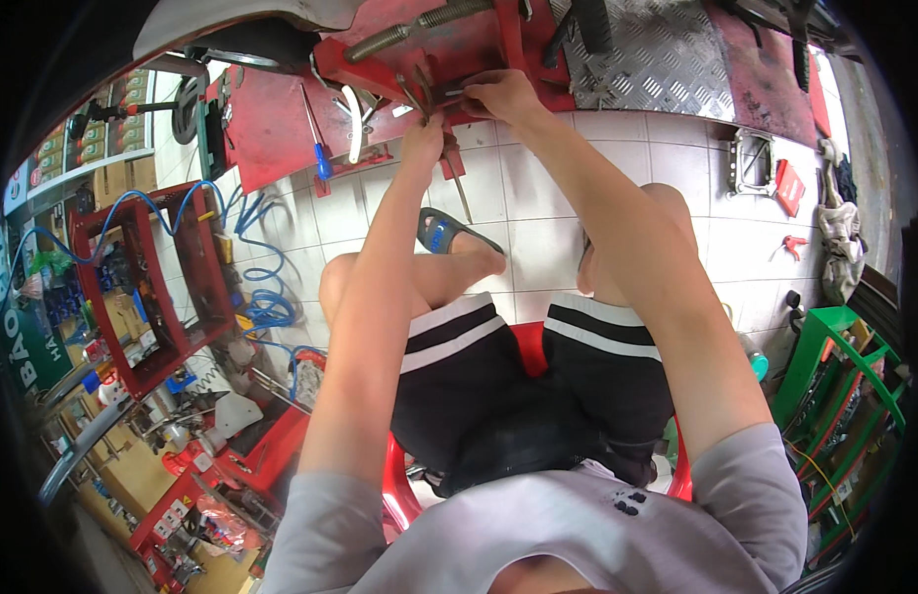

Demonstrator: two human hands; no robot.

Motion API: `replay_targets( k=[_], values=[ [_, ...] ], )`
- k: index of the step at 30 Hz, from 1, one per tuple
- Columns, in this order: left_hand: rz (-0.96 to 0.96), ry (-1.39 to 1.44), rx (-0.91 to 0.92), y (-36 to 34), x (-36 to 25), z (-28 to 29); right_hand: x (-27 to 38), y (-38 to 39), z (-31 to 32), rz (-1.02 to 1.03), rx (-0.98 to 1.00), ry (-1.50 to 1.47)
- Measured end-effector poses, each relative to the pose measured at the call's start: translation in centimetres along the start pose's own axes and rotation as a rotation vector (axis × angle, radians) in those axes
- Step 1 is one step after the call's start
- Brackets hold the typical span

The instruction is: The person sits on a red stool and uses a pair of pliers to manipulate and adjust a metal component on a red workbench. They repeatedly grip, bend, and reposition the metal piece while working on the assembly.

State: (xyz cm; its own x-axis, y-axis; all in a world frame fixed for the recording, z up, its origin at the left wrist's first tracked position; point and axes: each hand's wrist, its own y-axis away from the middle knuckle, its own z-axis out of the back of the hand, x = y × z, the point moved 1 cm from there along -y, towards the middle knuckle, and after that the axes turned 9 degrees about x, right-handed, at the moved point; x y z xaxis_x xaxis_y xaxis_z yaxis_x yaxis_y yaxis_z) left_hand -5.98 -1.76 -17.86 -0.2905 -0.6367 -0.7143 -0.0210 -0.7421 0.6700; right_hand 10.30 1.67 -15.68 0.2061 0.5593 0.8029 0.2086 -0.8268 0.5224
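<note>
In the head view, grips a two-pronged metal tool point(416, 96) with the left hand point(425, 139), fingers closed around its lower end, at the near edge of the red platform point(266, 124). Points its prongs away from the body, toward the platform's far side, long axis roughly along the forearm. Pinches a small metal piece point(453, 93) between the fingertips of the right hand point(500, 97), just beside the tool and over the same edge; cannot tell its kind. Has on the platform's left part a screwdriver point(323, 161), thin steel shaft pointing away, smooth blue handle toward the near edge, and near it a curved, flat white strip point(355, 127). Has a ridged metal rod point(380, 43) above the platform, raised-pattern metal plate point(647, 54) along its right part, and smooth square white tiles point(538, 228) before its near edge.
</note>
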Motion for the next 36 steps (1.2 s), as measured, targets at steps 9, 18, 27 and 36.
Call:
replay_targets(
  k=[9,18,27,36],
  values=[
    [0.219,0.318,0.081,2.6,-1.8,0.2,-1.8,-5.0,-3.1,0.232,-0.233,0.469],
    [0.29,0.622,0.181,3.4,-2.4,0.1,-4.5,-7.3,-2.2,0.286,-0.229,0.465],
    [0.26,0.602,0.121,4.9,-3.1,0.0,-3.1,-6.1,-2.2,0.168,-0.039,0.296],
    [0.3,0.611,0.154,5.9,-3.9,0.3,-2.2,-5.4,-2.7,0.199,0.002,0.243]
  ],
)
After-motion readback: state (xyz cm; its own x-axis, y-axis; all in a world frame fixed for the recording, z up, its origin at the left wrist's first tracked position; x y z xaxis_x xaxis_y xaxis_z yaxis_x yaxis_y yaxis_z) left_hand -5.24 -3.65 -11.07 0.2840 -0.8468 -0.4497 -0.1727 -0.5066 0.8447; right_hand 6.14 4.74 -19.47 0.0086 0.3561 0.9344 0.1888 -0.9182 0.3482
